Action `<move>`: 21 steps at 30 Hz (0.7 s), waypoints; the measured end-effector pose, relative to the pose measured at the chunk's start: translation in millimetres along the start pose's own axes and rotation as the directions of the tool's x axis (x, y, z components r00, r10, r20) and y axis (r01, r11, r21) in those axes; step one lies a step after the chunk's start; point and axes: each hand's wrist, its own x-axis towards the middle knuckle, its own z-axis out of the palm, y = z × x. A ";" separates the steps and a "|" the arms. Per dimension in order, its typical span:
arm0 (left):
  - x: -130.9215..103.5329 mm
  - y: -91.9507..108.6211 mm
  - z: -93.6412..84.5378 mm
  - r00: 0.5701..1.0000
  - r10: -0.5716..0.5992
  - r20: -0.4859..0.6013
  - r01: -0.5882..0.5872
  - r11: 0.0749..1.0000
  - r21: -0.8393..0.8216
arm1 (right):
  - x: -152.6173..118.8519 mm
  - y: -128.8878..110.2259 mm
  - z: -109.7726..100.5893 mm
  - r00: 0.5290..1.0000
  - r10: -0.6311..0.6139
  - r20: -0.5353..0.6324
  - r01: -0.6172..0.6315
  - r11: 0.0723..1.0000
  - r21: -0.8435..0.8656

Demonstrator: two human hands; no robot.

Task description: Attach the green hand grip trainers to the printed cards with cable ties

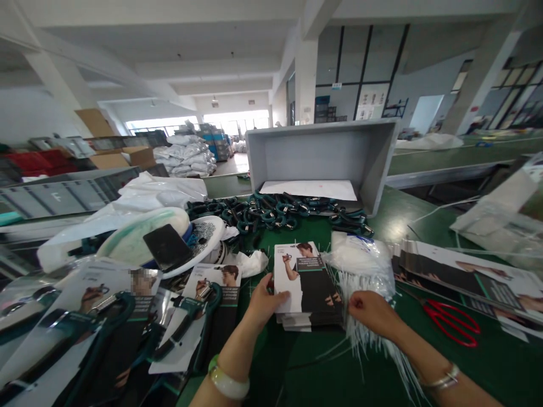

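My left hand (263, 302) grips the left edge of a stack of printed cards (311, 288), its thumb lying on the top card. Just right of the stack, my right hand (373, 314) is closed beside a bundle of thin white cable ties (356, 333); what its fingers hold, if anything, is hidden. The ties spill toward me from a clear plastic bag (362, 257). To the left lie cards with green-and-black hand grippers (186, 322) on them, the handles joined by a metal spring.
Red-handled scissors (452, 322) lie at right, below another pile of cards (475, 277). Loose hand grippers (271, 209) heap before a grey bin (322, 152) tipped on its side. At left, a white bowl (207, 237) of small metal parts stands near a dark flat object (167, 247).
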 end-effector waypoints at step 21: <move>-11.6 -18.9 0.5 0.995 0.091 0.046 -0.088 0.994 -0.065 | 14.6 -0.3 -14.8 0.998 0.053 -0.022 -0.055 0.992 -0.116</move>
